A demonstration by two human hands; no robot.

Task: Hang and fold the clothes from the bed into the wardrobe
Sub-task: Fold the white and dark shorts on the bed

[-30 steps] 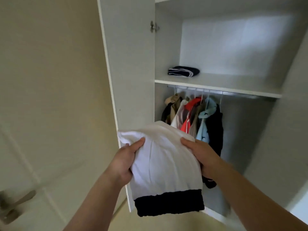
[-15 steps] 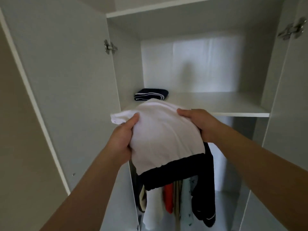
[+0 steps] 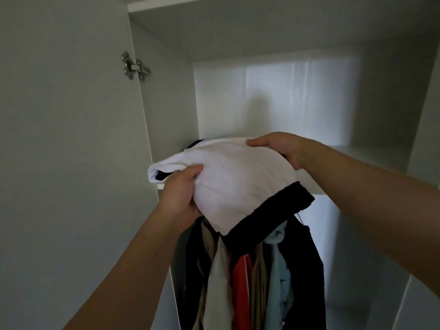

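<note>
1. A white wardrobe [image 3: 273,98] fills the view, its left door [image 3: 66,139] swung open and its right side cut off by the edge of the picture.
2. Hanging clothes [image 3: 273,277] in dark, beige, red and pale blue crowd the space under the shelf [image 3: 371,158]; small dark motifs on the pale blue shirt are too small to read.
3. A folded white garment [image 3: 238,177] with a dark band [image 3: 273,210] sits over the shelf's front left edge, hiding the rail; whether it rests on the shelf cannot be told.
4. The left hand [image 3: 178,196] grips its near left edge, thumb on top.
5. The right hand [image 3: 281,148] holds its far right edge, fingers underneath.
6. A metal hinge [image 3: 134,66] joins door and frame.
7. Only a sliver of a dark folded item [image 3: 196,142] shows behind the garment.
</note>
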